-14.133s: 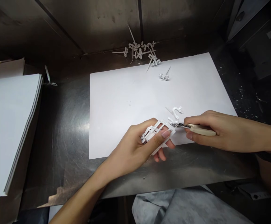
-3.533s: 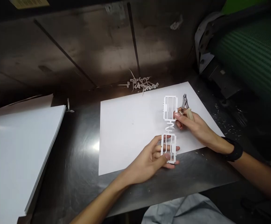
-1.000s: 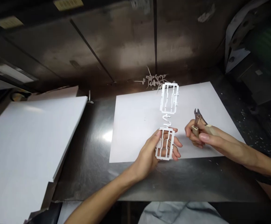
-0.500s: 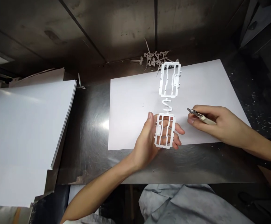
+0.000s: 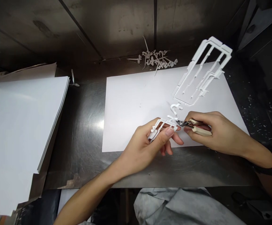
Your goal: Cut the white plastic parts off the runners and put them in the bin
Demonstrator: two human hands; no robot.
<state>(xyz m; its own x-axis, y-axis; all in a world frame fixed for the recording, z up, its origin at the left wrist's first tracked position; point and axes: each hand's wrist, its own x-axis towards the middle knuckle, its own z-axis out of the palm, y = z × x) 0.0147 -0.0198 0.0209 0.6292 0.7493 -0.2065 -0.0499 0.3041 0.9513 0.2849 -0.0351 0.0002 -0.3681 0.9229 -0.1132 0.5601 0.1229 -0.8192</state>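
My left hand (image 5: 147, 143) is closed on a white plastic frame (image 5: 162, 123), thumb on top and fingers beneath. An S-shaped runner (image 5: 174, 111) joins this frame at its far end. Beyond the runner a second white frame (image 5: 205, 73) with long slots points up and to the right; whether it is still attached to the runner I cannot tell. My right hand (image 5: 215, 132) is wrapped round small nippers (image 5: 200, 128) with cream handles. Their metal jaws lie at the runner's near end, close by my left fingertips.
A white sheet (image 5: 124, 109) lies under my hands on the metal bench (image 5: 84, 140). Behind it is a pile of cut-off white runners (image 5: 158, 59). A stack of white sheets (image 5: 21, 125) stands at left. Small white scraps (image 5: 245, 103) are scattered at right.
My left hand has closed its thumb over the near frame and tilted the parts, the far frame swinging up and right. The nippers have moved left to the runner, their handles spread wider.
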